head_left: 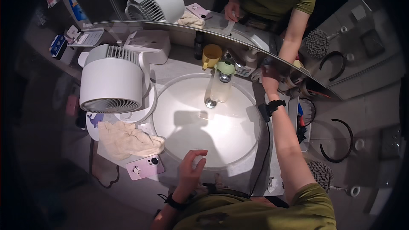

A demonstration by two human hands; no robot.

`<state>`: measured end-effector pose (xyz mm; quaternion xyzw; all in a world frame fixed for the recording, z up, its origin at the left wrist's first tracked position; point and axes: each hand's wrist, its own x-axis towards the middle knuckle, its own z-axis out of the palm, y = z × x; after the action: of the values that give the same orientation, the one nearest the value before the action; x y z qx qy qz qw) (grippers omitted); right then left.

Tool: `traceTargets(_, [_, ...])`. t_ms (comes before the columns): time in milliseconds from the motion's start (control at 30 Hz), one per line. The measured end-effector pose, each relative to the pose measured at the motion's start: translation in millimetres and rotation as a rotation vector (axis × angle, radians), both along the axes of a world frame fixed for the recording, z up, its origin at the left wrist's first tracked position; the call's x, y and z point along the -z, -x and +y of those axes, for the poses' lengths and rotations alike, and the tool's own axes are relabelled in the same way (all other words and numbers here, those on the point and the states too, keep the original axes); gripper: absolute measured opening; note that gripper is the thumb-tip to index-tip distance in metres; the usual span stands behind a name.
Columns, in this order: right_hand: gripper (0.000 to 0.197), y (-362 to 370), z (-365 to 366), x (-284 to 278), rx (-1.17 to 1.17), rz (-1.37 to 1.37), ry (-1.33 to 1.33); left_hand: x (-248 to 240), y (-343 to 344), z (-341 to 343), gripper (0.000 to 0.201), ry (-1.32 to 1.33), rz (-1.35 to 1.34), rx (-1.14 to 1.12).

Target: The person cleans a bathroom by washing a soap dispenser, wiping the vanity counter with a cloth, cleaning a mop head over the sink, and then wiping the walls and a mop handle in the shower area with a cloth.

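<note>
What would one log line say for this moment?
left hand: over round white sink rim | right hand: reaching beside tap | pink phone: on counter

The right hand [270, 81] reaches past the round white basin [238, 145], its fingertips lost among cluttered small items against the mirror edge; what it touches is unclear. The left hand [191, 171] perhaps holds something small and pale, too blurred to identify.

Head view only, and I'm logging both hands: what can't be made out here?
- Right hand: reaches among clutter by the mirror; what it touches is hidden.
- Left hand: curled over the sink rim; any held item is too small, washed out.
- Tap: handle position unclear, glare.
</note>
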<state>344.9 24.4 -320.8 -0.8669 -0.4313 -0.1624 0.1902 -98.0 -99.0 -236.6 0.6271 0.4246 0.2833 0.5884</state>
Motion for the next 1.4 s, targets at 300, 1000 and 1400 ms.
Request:
traceTargets(300, [0.060, 55, -27, -46, 0.078, 0.345, -0.012, 1, -17, 41, 0.031, 0.612, -0.586, -0.240])
traceTargets(1000, [0.038, 10, 9, -11, -0.152, 0.042, -0.175, 21, -24, 45, 0.025, 0.581, -0.367, -0.184])
traceTargets(1400, [0.044, -3, 5, 2, -0.094, 0.136, -0.182, 19, -25, 45, 0.022, 0.636, -0.321, -0.199])
